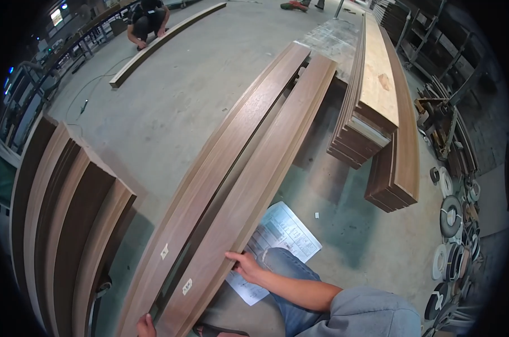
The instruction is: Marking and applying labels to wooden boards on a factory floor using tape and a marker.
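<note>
Boards: two long walnut-brown boards [232,168] lie side by side with a dark gap between them, their far ends propped on the workbench [327,39], so they slope down toward the person.
Right hand: the right hand [246,265] lies on the right edge of the right-hand board, fingers curled over the top face and thumb at the side, a narrow clasp that looks meant to steady the board.
Left hand: only the fingertips of the left hand [146,326] show at the near end of the left board; I cannot tell how tightly it grips.
Paper: a printed sheet [279,241] lies on the floor under the boards, beside the knee.
Stacks: more boards [69,224] lean at the left; a stack [372,106] rests on the workbench's right edge.
Other person: crouches at a plank [164,42] far off.
</note>
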### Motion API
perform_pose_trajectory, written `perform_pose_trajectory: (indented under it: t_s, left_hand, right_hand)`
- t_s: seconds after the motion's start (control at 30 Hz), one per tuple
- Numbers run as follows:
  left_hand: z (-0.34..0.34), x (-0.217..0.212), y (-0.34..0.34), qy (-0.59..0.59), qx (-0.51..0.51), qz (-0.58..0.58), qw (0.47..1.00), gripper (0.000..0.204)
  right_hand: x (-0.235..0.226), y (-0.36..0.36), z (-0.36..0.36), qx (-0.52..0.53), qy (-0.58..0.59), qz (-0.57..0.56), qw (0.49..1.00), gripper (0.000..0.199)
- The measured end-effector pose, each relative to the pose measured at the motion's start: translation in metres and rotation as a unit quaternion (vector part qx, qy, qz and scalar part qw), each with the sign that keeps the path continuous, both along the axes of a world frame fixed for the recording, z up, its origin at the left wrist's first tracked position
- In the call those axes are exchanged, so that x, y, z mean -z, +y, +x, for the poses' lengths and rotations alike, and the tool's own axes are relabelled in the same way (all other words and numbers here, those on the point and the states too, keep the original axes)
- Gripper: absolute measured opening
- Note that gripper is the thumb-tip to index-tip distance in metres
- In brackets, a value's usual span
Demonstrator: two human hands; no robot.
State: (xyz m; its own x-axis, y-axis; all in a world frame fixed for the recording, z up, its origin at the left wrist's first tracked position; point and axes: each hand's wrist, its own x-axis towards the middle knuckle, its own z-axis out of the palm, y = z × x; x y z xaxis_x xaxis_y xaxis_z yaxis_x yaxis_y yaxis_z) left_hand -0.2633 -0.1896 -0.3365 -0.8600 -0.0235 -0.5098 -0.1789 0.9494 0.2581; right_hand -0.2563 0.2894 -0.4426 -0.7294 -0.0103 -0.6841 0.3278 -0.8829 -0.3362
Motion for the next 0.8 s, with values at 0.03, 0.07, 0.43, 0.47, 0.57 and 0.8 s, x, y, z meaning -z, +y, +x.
perform_pose_trajectory:
  t_s: [0.03, 0.07, 0.43, 0.47, 0.57, 0.8]
  left_hand:
    - [-0.01, 0.023, -0.004, -0.027, 0.005, 0.013, 1.0, 0.061]
    - [-0.013, 0.042, 0.006, -0.016, 0.033, 0.026, 0.999, 0.063]
    - [0.004, 0.112, 0.013, -0.118, -0.099, 0.229, 0.961, 0.056]
    - [-0.003, 0.097, 0.049, -0.13, -0.095, 0.233, 0.959, 0.056]
    - [-0.003, 0.047, 0.088, -0.135, -0.078, 0.203, 0.967, 0.049]
    - [-0.086, -0.04, 0.329, -0.017, 0.083, 0.101, 0.991, 0.067]
  right_hand:
    - [-0.003, 0.002, 0.001, -0.012, 0.003, -0.006, 1.0, 0.052]
    - [-0.001, 0.005, 0.003, -0.019, 0.002, -0.009, 1.0, 0.053]
    - [0.005, 0.048, 0.012, 0.021, 0.003, -0.056, 0.998, 0.051]
    - [0.001, 0.066, 0.019, 0.027, -0.006, -0.049, 0.998, 0.051]
    - [-0.041, 0.12, -0.004, 0.094, 0.024, 0.051, 0.994, 0.051]
    - [-0.07, 0.222, -0.04, 0.174, 0.149, 0.075, 0.971, 0.056]
